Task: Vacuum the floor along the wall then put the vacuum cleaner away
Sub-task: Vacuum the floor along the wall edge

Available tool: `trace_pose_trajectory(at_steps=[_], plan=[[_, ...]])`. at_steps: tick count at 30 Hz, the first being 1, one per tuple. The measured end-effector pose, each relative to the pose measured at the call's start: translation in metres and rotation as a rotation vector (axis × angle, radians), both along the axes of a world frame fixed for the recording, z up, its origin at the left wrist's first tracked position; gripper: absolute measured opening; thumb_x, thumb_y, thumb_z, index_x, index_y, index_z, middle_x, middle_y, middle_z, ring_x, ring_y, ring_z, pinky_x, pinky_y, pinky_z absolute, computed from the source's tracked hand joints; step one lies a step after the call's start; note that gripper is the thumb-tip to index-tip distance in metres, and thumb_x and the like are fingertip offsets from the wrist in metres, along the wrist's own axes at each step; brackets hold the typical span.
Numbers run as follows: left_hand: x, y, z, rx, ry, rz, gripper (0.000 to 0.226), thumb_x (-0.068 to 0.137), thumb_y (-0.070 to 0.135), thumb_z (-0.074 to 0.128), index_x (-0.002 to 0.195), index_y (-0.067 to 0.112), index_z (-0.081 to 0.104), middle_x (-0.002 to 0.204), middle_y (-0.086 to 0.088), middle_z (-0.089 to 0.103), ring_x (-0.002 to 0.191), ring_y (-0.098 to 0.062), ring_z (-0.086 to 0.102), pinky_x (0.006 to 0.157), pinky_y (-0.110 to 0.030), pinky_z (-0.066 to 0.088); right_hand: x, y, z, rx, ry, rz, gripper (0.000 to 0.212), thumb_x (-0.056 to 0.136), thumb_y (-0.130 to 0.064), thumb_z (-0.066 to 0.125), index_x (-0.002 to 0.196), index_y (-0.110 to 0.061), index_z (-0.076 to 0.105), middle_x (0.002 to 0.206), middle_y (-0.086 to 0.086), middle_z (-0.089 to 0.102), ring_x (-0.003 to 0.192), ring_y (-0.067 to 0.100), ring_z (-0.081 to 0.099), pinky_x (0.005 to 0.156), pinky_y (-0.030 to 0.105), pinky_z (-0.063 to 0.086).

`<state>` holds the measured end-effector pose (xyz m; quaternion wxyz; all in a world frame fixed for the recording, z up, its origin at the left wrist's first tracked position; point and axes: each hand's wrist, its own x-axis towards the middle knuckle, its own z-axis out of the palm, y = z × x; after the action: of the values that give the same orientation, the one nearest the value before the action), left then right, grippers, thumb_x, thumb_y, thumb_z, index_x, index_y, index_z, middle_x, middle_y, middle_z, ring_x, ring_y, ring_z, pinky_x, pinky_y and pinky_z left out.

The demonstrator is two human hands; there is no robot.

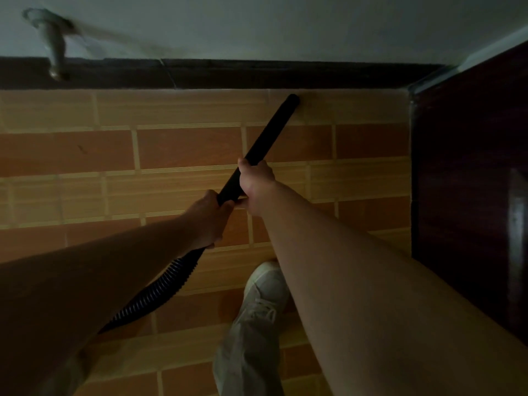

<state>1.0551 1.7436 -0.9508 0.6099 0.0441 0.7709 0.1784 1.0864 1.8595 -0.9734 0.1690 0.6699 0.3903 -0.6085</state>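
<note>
While my right hand (pixel 255 181) and left hand (pixel 210 221) both wrap the stiff, seemingly light wand (pixel 268 138) at its rear half, the ribbed hose (pixel 160 290) hangs limp behind.

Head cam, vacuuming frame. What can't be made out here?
All head view:
Vacuum body: out of frame; the hose vanishes behind the left forearm, lower left.
Mouth of the tube: dark against the dark baseboard.
Pale object on the wall, top left: motion-blurred.
Fingers of left hand and right hand: wrapped round the tube, mostly hidden by the hands' backs.
</note>
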Motion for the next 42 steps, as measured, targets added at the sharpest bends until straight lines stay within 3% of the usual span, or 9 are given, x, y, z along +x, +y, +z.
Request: trace_pose_trajectory(at_steps=[2,8,16,22,26,32,42], plan=[[0.005,0.013,-0.001,0.001,-0.006,-0.013,0.033,0.105,0.041,0.043,0.124,0.015,0.043,0.106,-0.018,0.064,0.075,-0.027,0.063,0.061,-0.037,0.054,0.006,0.013,-0.002,0.004,0.006,-0.011,0.050,0.107,-0.040,0.049,0.151,-0.021,0.035,0.142,0.010,0.052,0.126,0.039,0.055,0.093,0.058,0.057],[0.019,0.051,-0.007,0.016,-0.008,-0.039,0.032,0.104,0.044,0.043,0.122,0.017,0.043,0.103,-0.016,0.064,0.072,-0.025,0.063,0.058,-0.035,0.055,0.023,0.055,0.001,-0.010,0.015,-0.045,0.048,0.107,-0.039,0.049,0.150,-0.022,0.037,0.138,0.011,0.051,0.122,0.041,0.056,0.083,0.059,0.060],[0.038,0.079,-0.018,0.027,-0.016,-0.054,0.030,0.104,0.044,0.044,0.119,0.018,0.043,0.100,-0.017,0.065,0.067,-0.024,0.063,0.050,-0.031,0.053,0.042,0.081,-0.003,0.006,-0.001,-0.059,0.046,0.106,-0.040,0.048,0.148,-0.023,0.038,0.138,0.012,0.052,0.122,0.042,0.057,0.083,0.060,0.060],[0.048,0.083,-0.021,0.034,-0.010,-0.094,0.029,0.104,0.045,0.044,0.118,0.019,0.042,0.096,-0.017,0.067,0.064,-0.025,0.062,0.050,-0.033,0.052,0.056,0.088,-0.009,0.003,0.000,-0.067,0.047,0.107,-0.041,0.048,0.150,-0.024,0.036,0.138,0.011,0.054,0.121,0.041,0.059,0.085,0.058,0.060],[0.048,0.102,-0.022,0.049,0.018,-0.149,0.028,0.104,0.045,0.043,0.116,0.021,0.042,0.096,-0.015,0.067,0.067,-0.026,0.063,0.050,-0.032,0.053,0.062,0.107,-0.012,0.031,-0.012,-0.093,0.053,0.106,-0.040,0.049,0.153,-0.019,0.034,0.141,0.013,0.052,0.124,0.039,0.057,0.095,0.057,0.056],[0.057,0.126,-0.020,0.066,0.015,-0.185,0.030,0.105,0.042,0.042,0.121,0.017,0.041,0.098,-0.017,0.065,0.070,-0.029,0.063,0.059,-0.037,0.053,0.071,0.128,-0.011,0.011,-0.030,-0.140,0.055,0.106,-0.041,0.050,0.154,-0.022,0.032,0.145,0.013,0.049,0.127,0.042,0.055,0.087,0.060,0.059],[0.078,0.159,-0.021,0.101,-0.003,-0.209,0.032,0.105,0.043,0.041,0.121,0.016,0.042,0.101,-0.018,0.065,0.071,-0.028,0.062,0.059,-0.036,0.051,0.096,0.160,-0.019,0.061,-0.025,-0.160,0.052,0.106,-0.039,0.050,0.152,-0.019,0.035,0.144,0.013,0.051,0.127,0.040,0.056,0.095,0.059,0.055]])
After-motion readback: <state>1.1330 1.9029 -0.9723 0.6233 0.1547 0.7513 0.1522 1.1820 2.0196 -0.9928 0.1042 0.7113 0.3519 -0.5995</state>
